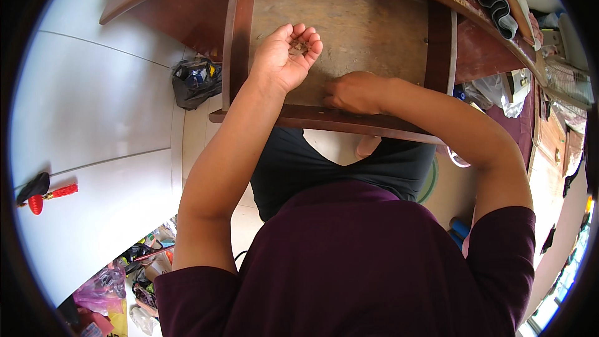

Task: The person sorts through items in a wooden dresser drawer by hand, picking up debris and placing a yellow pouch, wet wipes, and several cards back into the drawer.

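Your left hand (281,59), its grip half-curled, palm up, cups small, flaky brown fragments (298,47), too fine to count, over one open, dark-brown wooden drawer (349,9). Your right hand's (359,92) curled grip, inside near the front, hides whether it pinches anything.

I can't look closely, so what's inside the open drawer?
Inside the drawer, its brown bottom shows, with the right hand down near the front. The left hand, above it, cups small brown bits. Whatever lies beneath the right hand is covered.
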`<state>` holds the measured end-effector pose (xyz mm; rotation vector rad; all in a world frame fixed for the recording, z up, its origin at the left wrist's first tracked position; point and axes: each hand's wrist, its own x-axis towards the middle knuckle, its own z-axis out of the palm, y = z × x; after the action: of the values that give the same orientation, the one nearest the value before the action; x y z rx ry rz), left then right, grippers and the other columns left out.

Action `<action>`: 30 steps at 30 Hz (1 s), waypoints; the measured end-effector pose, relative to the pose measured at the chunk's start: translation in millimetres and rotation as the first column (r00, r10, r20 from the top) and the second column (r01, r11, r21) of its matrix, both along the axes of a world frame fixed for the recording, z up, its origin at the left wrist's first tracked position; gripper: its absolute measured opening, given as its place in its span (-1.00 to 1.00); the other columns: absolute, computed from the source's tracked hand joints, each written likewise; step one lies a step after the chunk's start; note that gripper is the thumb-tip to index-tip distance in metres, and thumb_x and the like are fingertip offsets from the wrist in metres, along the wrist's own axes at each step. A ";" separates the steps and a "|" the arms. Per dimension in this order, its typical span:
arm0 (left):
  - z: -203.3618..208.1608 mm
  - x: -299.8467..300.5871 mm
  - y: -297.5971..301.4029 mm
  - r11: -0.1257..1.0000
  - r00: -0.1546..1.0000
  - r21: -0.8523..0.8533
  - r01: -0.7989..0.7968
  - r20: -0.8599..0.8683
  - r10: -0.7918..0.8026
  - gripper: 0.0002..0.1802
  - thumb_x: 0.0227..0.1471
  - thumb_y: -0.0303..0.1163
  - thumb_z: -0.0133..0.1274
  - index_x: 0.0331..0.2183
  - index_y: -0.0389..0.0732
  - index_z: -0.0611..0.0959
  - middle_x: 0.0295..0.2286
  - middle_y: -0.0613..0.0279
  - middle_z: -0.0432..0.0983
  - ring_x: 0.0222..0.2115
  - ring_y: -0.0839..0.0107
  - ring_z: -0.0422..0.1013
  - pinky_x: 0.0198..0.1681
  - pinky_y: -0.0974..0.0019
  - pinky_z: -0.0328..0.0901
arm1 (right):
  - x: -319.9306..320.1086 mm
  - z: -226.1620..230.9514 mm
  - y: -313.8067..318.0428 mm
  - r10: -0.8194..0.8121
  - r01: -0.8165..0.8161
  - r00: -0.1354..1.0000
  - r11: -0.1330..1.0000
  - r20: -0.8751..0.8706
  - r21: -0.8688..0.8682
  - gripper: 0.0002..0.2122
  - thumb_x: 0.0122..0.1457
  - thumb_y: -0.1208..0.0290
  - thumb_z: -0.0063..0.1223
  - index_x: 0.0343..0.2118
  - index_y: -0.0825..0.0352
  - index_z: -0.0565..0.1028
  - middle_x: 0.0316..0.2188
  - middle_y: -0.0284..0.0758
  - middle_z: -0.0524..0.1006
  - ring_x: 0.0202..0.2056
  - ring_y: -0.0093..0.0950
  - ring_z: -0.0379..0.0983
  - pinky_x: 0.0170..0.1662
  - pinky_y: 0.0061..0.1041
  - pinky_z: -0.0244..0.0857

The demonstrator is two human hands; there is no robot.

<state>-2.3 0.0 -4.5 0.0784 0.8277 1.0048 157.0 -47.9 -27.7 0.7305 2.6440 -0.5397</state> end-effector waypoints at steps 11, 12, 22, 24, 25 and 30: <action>-7.8 1.3 -3.6 0.997 0.995 -0.029 0.068 -0.077 -0.070 -0.79 0.11 -0.36 -0.24 -0.38 -0.33 0.38 -0.39 0.06 0.33 -0.40 0.27 0.35 -0.28 0.25 0.36 | 23.1 30.8 13.1 -0.369 0.356 0.854 0.929 -0.365 -0.107 -0.92 -0.04 0.56 -0.12 -0.43 0.37 0.35 -0.41 -0.18 0.40 -0.35 -0.20 0.36 -0.28 -0.33 0.25; -11.0 4.1 -3.6 0.995 0.995 -0.072 0.067 -0.066 -0.072 -0.80 0.11 -0.37 -0.26 -0.35 -0.31 0.39 -0.38 0.10 0.34 -0.35 0.28 0.34 -0.21 0.21 0.31 | 19.8 41.3 16.0 -0.353 0.358 0.817 0.930 -0.455 -0.078 -0.92 -0.04 0.57 -0.11 -0.44 0.38 0.34 -0.43 -0.18 0.40 -0.36 -0.20 0.36 -0.29 -0.32 0.24; -1.2 18.1 -10.7 0.993 0.993 0.036 0.116 -0.017 -0.115 -0.83 0.08 -0.43 -0.28 -0.37 -0.32 0.37 -0.42 0.11 0.33 -0.42 0.34 0.31 -0.32 0.24 0.32 | 7.8 70.5 21.7 -0.196 0.438 0.643 0.887 -0.740 0.146 -0.87 -0.06 0.61 -0.02 -0.39 0.39 0.45 -0.40 -0.22 0.44 -0.38 -0.25 0.38 -0.34 -0.40 0.26; -2.9 12.0 -6.7 0.997 0.997 -0.024 0.075 -0.006 -0.075 -0.83 0.07 -0.42 -0.26 -0.41 -0.31 0.38 -0.45 0.11 0.35 -0.47 0.34 0.32 -0.38 0.27 0.32 | 10.9 72.9 17.4 -0.233 0.483 0.579 0.870 -0.781 0.098 -0.86 -0.06 0.60 -0.01 -0.38 0.38 0.46 -0.42 -0.24 0.46 -0.39 -0.28 0.39 -0.34 -0.43 0.27; -2.4 10.1 -5.0 0.997 0.998 -0.053 0.059 0.000 -0.059 -0.83 0.07 -0.42 -0.25 -0.43 -0.31 0.38 -0.46 0.10 0.35 -0.50 0.34 0.32 -0.42 0.29 0.33 | 13.6 75.0 13.9 -0.289 0.509 0.560 0.859 -0.776 0.048 -0.87 -0.06 0.60 0.00 -0.39 0.37 0.46 -0.45 -0.24 0.46 -0.40 -0.29 0.40 -0.34 -0.44 0.28; -4.3 2.9 0.6 0.996 0.995 -0.033 0.086 0.060 -0.084 -0.82 0.08 -0.39 -0.23 -0.47 -0.28 0.38 -0.50 0.13 0.35 -0.51 0.33 0.31 -0.45 0.36 0.30 | 38.7 37.1 4.4 -0.652 0.656 0.584 0.730 -0.484 -0.192 -0.87 -0.11 0.55 0.05 -0.42 0.33 0.46 -0.52 -0.24 0.48 -0.39 -0.29 0.43 -0.33 -0.42 0.28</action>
<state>0.6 0.6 -8.8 0.0534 0.7824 0.9078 195.7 -43.5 9.4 1.8393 2.7627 -1.0549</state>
